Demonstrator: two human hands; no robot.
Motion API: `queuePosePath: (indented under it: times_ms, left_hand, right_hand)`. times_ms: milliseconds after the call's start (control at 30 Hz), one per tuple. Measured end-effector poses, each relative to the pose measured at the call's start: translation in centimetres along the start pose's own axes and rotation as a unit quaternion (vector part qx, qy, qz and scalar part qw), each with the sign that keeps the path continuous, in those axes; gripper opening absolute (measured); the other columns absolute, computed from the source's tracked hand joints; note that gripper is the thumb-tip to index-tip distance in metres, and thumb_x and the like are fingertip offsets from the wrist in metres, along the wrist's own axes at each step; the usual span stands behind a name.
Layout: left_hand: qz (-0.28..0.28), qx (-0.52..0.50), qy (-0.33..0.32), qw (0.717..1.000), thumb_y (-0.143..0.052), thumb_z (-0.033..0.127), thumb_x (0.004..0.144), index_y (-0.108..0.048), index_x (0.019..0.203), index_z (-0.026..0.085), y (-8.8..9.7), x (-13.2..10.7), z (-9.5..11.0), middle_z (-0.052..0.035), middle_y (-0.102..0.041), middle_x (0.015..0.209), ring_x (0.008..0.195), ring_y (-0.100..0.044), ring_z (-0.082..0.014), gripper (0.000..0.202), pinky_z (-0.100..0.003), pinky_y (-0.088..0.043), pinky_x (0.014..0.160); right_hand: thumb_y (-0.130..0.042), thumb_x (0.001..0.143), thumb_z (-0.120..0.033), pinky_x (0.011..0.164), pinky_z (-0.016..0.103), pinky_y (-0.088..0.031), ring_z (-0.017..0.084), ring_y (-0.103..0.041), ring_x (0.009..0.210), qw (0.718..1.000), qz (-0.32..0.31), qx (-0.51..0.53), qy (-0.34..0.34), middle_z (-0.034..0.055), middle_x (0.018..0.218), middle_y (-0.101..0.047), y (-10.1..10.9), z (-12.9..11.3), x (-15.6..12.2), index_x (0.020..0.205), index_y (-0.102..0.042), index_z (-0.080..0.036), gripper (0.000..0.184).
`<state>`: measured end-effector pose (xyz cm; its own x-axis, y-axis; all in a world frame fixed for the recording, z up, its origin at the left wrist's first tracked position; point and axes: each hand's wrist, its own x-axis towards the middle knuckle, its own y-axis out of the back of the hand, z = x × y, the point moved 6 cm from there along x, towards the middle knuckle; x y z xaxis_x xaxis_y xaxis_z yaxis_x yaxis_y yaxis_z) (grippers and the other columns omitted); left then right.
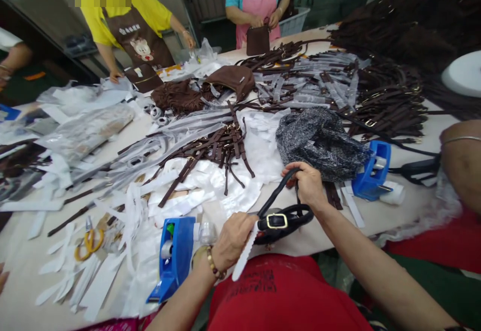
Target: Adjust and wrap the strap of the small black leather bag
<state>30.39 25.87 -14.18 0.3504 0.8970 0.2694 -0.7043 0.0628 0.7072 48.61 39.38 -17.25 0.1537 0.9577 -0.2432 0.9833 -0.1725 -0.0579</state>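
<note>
A black strap (278,192) with a square gold buckle (277,221) is bent into loops just above my red apron. My left hand (235,235) is closed around its buckle end. A white strip with a wavy edge (246,253) hangs down beside those fingers; I cannot tell whether it is pinched or attached. Higher up, my right hand (306,184) has its fingers wrapped on the strap's upper loop. Just beyond that hand lies a bunched grey-black knitted cloth (319,140).
Blue tape dispensers (176,251) (372,170) stand either side of me. Yellow-handled scissors (89,243) lie left among white strips. Brown straps (210,150) cover the table's middle, with a larger strap pile (391,95) at right. Co-workers handle brown bags (257,40) across the table.
</note>
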Motion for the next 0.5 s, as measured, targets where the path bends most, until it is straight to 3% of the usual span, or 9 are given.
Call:
queuePosePath:
  times_ms: [100, 167, 233, 267, 333, 400, 467, 500]
  left_hand:
    - [0.019, 0.008, 0.058, 0.998, -0.043, 0.025, 0.084, -0.06, 0.086, 0.018, -1.1, -0.2, -1.3, -0.0035, -0.055, 0.066, 0.06, -0.047, -0.0163, 0.018, -0.026, -0.035, 0.058]
    - [0.059, 0.01, 0.1, 0.993, -0.046, 0.021, 0.082, -0.06, 0.086, 0.018, -1.1, -0.2, -2.2, -0.004, -0.055, 0.065, 0.06, -0.048, -0.0167, 0.015, -0.026, -0.034, 0.058]
    - [0.094, 0.008, 0.132, 0.987, -0.047, 0.021, 0.082, -0.06, 0.087, 0.018, -0.9, -0.1, -2.9, -0.0044, -0.056, 0.067, 0.061, -0.049, -0.0168, 0.014, -0.026, -0.035, 0.059]
    - [0.11, 0.006, 0.146, 0.983, -0.047, 0.022, 0.083, -0.06, 0.087, 0.018, -0.7, -0.1, -3.1, -0.0045, -0.057, 0.068, 0.062, -0.05, -0.0168, 0.014, -0.026, -0.035, 0.06]
    - [0.141, -0.01, 0.172, 0.975, -0.047, 0.025, 0.084, -0.06, 0.089, 0.019, -0.2, -0.2, -3.4, -0.0045, -0.058, 0.07, 0.062, -0.052, -0.0165, 0.015, -0.025, -0.036, 0.061]
    - [0.165, -0.04, 0.194, 0.966, -0.048, 0.027, 0.084, -0.06, 0.089, 0.019, 0.2, -0.4, -3.5, -0.0041, -0.059, 0.07, 0.061, -0.052, -0.0161, 0.016, -0.025, -0.036, 0.061]
    - [0.182, -0.066, 0.208, 0.959, -0.05, 0.027, 0.082, -0.061, 0.088, 0.019, 0.5, -0.6, -3.6, -0.004, -0.059, 0.069, 0.06, -0.051, -0.0159, 0.015, -0.024, -0.036, 0.061]
    - [0.189, -0.07, 0.211, 0.957, -0.051, 0.028, 0.082, -0.062, 0.087, 0.018, 0.6, -0.7, -3.6, -0.0042, -0.059, 0.07, 0.061, -0.051, -0.016, 0.015, -0.024, -0.036, 0.061]
  right_hand:
    - [-0.044, 0.055, -0.027, 0.047, 0.028, -0.049, 0.018, -0.059, 0.057, 0.999, -0.018, -0.039, 0.025, 0.0035, 0.064, -0.061, 0.0, 0.3, -0.1, 0.072, -0.055, -0.015, 0.023]
    - [-0.049, 0.058, -0.026, 0.061, 0.036, -0.052, 0.021, -0.061, 0.07, 0.996, -0.026, -0.068, 0.048, 0.0054, 0.076, -0.062, 0.4, 0.2, -0.9, 0.08, -0.056, -0.016, 0.025]
    - [-0.055, 0.062, -0.024, 0.082, 0.043, -0.046, 0.025, -0.056, 0.092, 0.985, -0.012, -0.123, 0.121, 0.0085, 0.094, -0.06, 1.2, -0.7, -2.5, 0.09, -0.056, -0.016, 0.03]
    - [-0.057, 0.065, -0.023, 0.089, 0.044, -0.04, 0.026, -0.052, 0.1, 0.967, -0.001, -0.171, 0.191, 0.0097, 0.1, -0.058, 1.6, -1.5, -3.8, 0.094, -0.056, -0.017, 0.03]
    - [-0.054, 0.074, -0.016, 0.09, 0.042, -0.038, 0.024, -0.051, 0.099, 0.892, -0.03, -0.274, 0.358, 0.0104, 0.099, -0.057, 1.1, -2.9, -7.1, 0.097, -0.055, -0.016, 0.023]
    - [-0.046, 0.081, -0.01, 0.081, 0.037, -0.041, 0.021, -0.053, 0.089, 0.797, -0.149, -0.354, 0.466, 0.01, 0.091, -0.06, -0.7, -2.7, -10.6, 0.1, -0.054, -0.015, 0.021]
    - [-0.044, 0.085, -0.012, 0.077, 0.037, -0.042, 0.022, -0.053, 0.088, 0.736, -0.277, -0.402, 0.47, 0.0112, 0.091, -0.061, -2.1, -1.3, -13.1, 0.106, -0.052, -0.011, 0.023]
    - [-0.045, 0.086, -0.016, 0.077, 0.038, -0.041, 0.023, -0.052, 0.089, 0.716, -0.312, -0.431, 0.453, 0.0127, 0.092, -0.061, -2.6, -0.5, -13.8, 0.11, -0.051, -0.009, 0.026]
